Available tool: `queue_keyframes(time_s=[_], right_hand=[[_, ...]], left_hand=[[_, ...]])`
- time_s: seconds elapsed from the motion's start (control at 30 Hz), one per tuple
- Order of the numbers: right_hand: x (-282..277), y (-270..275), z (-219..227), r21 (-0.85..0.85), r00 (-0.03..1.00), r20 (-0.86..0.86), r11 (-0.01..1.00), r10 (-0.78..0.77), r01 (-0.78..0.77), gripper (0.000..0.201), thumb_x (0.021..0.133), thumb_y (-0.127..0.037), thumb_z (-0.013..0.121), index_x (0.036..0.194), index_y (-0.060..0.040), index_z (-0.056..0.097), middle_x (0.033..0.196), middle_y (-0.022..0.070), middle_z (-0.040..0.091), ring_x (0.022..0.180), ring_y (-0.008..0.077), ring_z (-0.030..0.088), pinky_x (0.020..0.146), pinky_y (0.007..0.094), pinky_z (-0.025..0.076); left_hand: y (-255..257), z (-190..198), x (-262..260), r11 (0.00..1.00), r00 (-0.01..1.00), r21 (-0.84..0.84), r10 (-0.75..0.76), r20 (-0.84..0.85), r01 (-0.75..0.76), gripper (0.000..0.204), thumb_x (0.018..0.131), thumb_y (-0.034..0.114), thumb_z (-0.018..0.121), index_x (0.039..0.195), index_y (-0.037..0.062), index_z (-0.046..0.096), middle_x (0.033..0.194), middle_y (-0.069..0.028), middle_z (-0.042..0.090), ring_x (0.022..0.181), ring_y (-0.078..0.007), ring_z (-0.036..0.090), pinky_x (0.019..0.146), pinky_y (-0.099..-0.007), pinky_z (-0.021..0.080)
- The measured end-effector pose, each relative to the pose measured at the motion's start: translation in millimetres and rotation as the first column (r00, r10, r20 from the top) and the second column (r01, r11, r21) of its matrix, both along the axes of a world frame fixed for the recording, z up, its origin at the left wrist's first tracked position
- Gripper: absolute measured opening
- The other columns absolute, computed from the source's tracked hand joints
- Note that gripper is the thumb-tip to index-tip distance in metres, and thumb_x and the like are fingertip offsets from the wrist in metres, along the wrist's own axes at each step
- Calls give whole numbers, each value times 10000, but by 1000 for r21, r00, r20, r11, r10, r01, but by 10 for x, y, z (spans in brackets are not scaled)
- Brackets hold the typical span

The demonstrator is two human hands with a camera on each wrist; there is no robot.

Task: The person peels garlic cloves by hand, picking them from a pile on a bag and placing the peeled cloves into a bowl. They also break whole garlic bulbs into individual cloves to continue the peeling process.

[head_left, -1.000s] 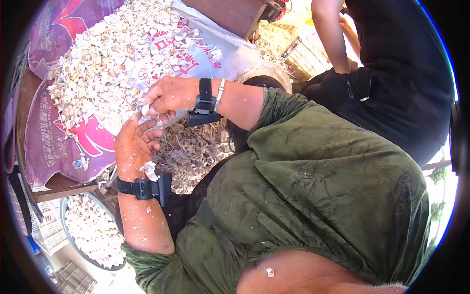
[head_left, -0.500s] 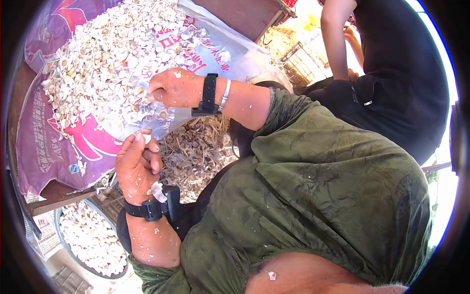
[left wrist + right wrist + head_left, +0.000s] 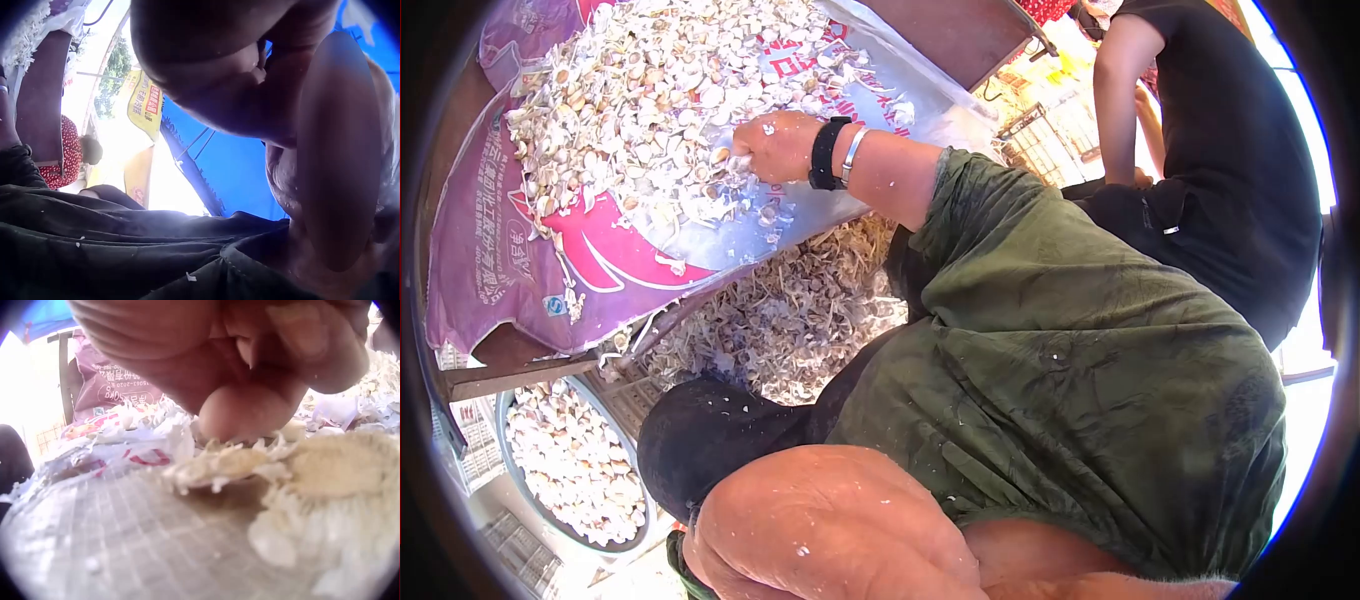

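Garlic cloves and peels (image 3: 650,80) lie heaped on a printed purple and white sack (image 3: 480,260). At the heap's near right side is my right hand (image 3: 780,147), its fingers curled down among the pieces. In the right wrist view, the fingers of that hand (image 3: 250,356) reach down behind a pale garlic piece (image 3: 219,465); whether they pinch anything is hidden. My left hand is outside the head view, its forearm folded back toward me. Close and dark in the left wrist view, the left hand (image 3: 231,69) is near my face, and its fingertips are unclear.
A tub of cloves (image 3: 575,460) stands at lower left. Dry stalks and peels (image 3: 790,300) lie below the sack's edge. Another person in black (image 3: 1230,160) sits at the right, near a crate (image 3: 1050,135). My knee (image 3: 710,430) is beside the stalks.
My left hand has left the area by the heap and moved up toward my face, out of the head view. The right hand has parted from it and come down onto the heap.
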State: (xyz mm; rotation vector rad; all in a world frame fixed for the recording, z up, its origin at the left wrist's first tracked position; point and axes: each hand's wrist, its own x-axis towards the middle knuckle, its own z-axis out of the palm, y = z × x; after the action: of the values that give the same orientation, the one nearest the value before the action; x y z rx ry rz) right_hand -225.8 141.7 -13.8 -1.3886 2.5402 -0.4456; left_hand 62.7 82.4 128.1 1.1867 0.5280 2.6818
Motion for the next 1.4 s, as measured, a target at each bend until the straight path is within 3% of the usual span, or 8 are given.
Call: queue_keyframes(time_s=[0.2,0.27,0.67,0.8,1.0,1.13,1.23,1.4], right_hand=[[209,78,201,-206,821,563,947,-90,245,277,773,-110,731,1018,-18,640,826,92,678,674,146,666,602,296,536],[363,150,377,-288,530,843,910,93,297,247,831,-110,717,1025,8,621,813,96,674,645,131,645,576,272,520],[860,224,908,-574,174,818,799,548,179,191,831,0,691,1014,29,645,839,109,685,616,157,641,554,273,508],[970,282,1132,-594,161,802,797,575,111,174,818,-20,719,978,17,662,822,98,692,636,141,642,560,257,509],[874,231,1095,-380,440,831,925,341,2,163,834,-84,720,973,-12,673,864,51,693,669,84,657,538,218,467],[169,-66,565,-335,937,340,941,81,40,126,858,-129,619,941,-76,697,859,70,703,714,174,684,684,329,529],[-275,-281,113,-207,948,-196,934,253,-292,171,834,-117,585,960,-116,700,955,80,704,828,270,686,758,374,531],[-195,-566,176,252,930,-107,914,352,-317,224,799,-92,559,973,-108,698,1012,135,692,953,319,665,790,400,528]], left_hand=[[212,6,158,979,999,202,40,0,-39,208,873,49,680,977,-129,656,772,-184,656,590,-238,649,479,-277,496],[184,41,156,981,1000,192,-11,-26,16,205,874,55,681,961,-130,659,790,-196,651,609,-245,652,494,-278,503],[-387,-255,29,980,978,-176,124,171,-94,181,939,113,520,917,-54,588,726,-207,615,434,-219,545,365,-302,392],[-432,-518,-76,900,588,-250,424,688,-356,243,893,191,527,1029,-9,553,861,-170,619,571,-164,548,445,-247,382],[-320,-700,-315,897,223,-387,430,875,-213,188,915,211,504,906,38,576,1009,-121,626,763,-167,585,473,-232,366],[-507,-993,-358,891,335,-367,444,831,-268,250,957,230,477,816,38,552,891,-113,585,692,-158,534,457,-233,354],[-556,-1000,-403,868,276,-412,482,831,-278,250,966,226,474,811,41,543,847,-111,566,641,-148,503,450,-241,338],[-603,-992,-475,838,226,-474,534,815,-271,196,934,212,515,818,55,539,829,-100,574,619,-141,499,446,-247,326]])
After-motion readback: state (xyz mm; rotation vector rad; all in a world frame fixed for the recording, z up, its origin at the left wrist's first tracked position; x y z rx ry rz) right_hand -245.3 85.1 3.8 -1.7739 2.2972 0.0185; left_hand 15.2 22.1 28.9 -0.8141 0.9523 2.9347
